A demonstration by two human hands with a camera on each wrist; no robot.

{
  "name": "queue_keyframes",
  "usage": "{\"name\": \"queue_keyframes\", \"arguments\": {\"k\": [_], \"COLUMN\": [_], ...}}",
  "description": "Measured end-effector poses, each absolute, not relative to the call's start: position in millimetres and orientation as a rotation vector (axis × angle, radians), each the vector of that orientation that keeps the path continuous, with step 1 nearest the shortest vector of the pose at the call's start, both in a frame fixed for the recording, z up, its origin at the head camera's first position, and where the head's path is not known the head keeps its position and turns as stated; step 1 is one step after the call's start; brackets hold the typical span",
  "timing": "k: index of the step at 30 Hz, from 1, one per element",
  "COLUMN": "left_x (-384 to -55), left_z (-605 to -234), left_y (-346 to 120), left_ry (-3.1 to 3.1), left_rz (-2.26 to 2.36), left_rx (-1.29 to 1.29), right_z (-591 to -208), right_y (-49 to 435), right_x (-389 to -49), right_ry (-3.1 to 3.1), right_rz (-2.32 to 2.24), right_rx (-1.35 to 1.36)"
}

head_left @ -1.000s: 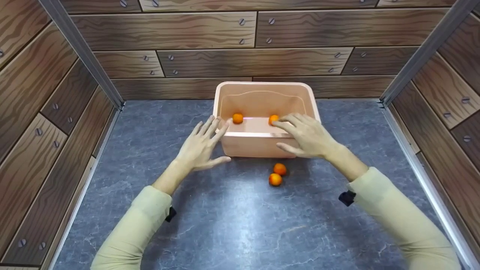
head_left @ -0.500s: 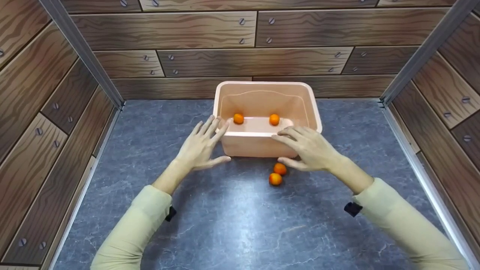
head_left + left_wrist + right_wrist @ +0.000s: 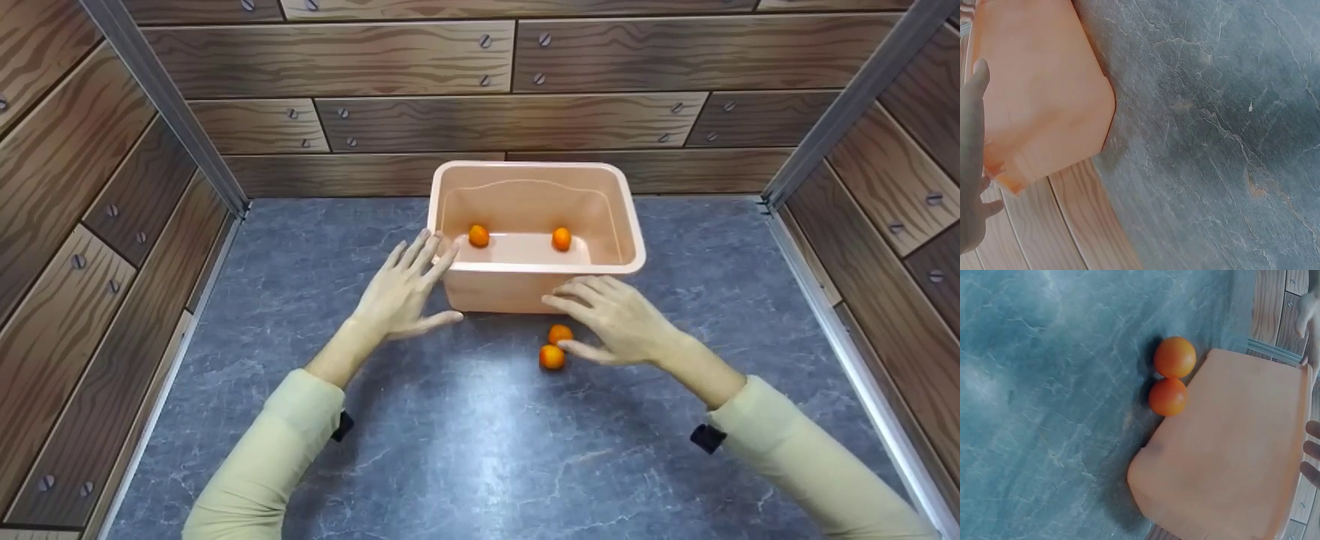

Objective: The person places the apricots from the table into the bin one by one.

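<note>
A pale peach plastic bin (image 3: pixel 491 292) holds two tangerines, one at the left (image 3: pixel 478 235) and one at the right (image 3: pixel 562 239). Two more tangerines lie side by side on the table just before the bin, a farther one (image 3: pixel 559 334) and a nearer one (image 3: pixel 552 357). My left hand (image 3: pixel 394 295) is spread at the bin's front left corner, fingertips at the rim. Over the bin's front right side, my right hand (image 3: pixel 615 319) hovers with relaxed fingers and holds nothing; its thumb overlaps the farther loose tangerine. The right wrist view shows this pair (image 3: pixel 1175 357) beside the bin wall.
Wood-patterned panels (image 3: pixel 420 124) wall in the back and both sides, with metal posts (image 3: pixel 169 105) at the back corners. The tabletop (image 3: pixel 450 450) is grey and marble-patterned. Behind the bin, the back wall stands close.
My right hand has drawn back from over the bin toward the loose tangerines. Inside the bin, the right tangerine has rolled a little to the right. My left hand has stayed in place.
</note>
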State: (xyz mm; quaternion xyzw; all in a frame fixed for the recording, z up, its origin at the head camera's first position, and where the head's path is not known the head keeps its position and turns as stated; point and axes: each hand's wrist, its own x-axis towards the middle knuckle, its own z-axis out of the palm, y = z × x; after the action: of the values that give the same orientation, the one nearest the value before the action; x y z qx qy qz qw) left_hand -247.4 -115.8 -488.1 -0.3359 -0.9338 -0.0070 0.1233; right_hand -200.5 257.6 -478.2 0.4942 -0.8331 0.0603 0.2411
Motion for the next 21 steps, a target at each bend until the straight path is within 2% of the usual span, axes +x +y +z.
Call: {"name": "queue_keyframes", "arguments": {"k": [21], "left_x": [-246], "left_z": [-487], "left_y": [-115], "left_ry": [-2.752], "left_rz": [-0.045], "left_rx": [-0.972], "right_z": [-526], "right_y": [261], "right_x": [-188], "right_ry": [-2.381], "right_rz": [0.064], "right_rx": [1.361]}}
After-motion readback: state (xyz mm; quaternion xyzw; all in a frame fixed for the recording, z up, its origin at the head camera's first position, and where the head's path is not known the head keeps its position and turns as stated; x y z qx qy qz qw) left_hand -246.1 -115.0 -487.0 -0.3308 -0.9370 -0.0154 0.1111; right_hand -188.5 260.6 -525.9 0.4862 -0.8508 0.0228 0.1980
